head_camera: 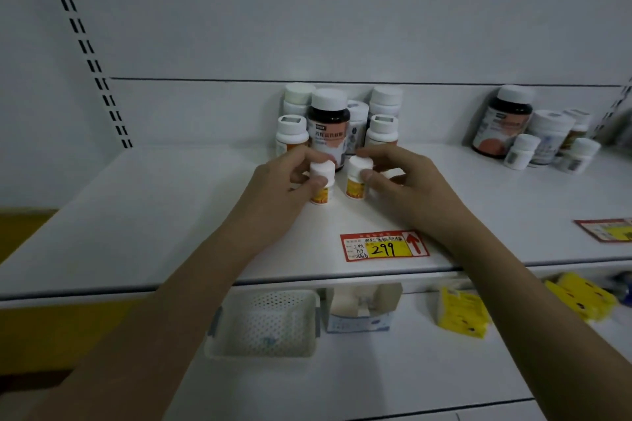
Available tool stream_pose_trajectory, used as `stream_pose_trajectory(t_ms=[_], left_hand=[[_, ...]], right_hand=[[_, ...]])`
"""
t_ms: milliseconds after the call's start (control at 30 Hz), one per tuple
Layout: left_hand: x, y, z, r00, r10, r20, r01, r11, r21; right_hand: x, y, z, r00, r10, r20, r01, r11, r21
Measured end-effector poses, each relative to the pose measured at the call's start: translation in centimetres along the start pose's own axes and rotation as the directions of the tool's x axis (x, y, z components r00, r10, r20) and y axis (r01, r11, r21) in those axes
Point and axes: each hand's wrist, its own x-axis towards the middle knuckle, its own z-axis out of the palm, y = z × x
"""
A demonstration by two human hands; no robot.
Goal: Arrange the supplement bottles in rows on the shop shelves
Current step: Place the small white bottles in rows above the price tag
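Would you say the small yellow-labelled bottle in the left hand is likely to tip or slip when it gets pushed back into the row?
The small bottle looks narrow and upright, so a push near its cap may tip it. The left hand pinches it with fingertips alone, so it is probably light. The shelf looks smooth, so it should slide easily.

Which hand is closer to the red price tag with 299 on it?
Right. The right hand holds a small bottle almost straight behind the price tag; the left hand is farther off to the left.
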Motion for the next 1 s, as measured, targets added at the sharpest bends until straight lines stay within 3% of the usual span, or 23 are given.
stream_pose_trajectory(t_ms=[167,500,833,1000], left_hand=[[-0.3,0.7,0.0,0.999,-0.034,0.016,0.036,0.988,-0.152],[2.0,6.2,3.5,0.983,0.008,0.181,0.108,0.775,-0.623],[1.1,16.0,17.5,0.872,0.206,0.444,0.205,0.670,-0.713],[-0.8,22.3,25.9,0.809,0.263,0.525,0.242,0.666,-0.706]], right_hand=[[-0.2,-1.0,-0.4,0.999,0.042,-0.030,-0.041,0.999,0.030],[-5.4,-1.5,-7.8,0.943,0.135,-0.304,0.022,0.886,0.463],[-19.1,-0.8,-19.3,0.818,0.217,-0.533,0.024,0.912,0.409],[-26.2,1.1,-26.0,0.758,0.263,-0.597,-0.006,0.918,0.397]])
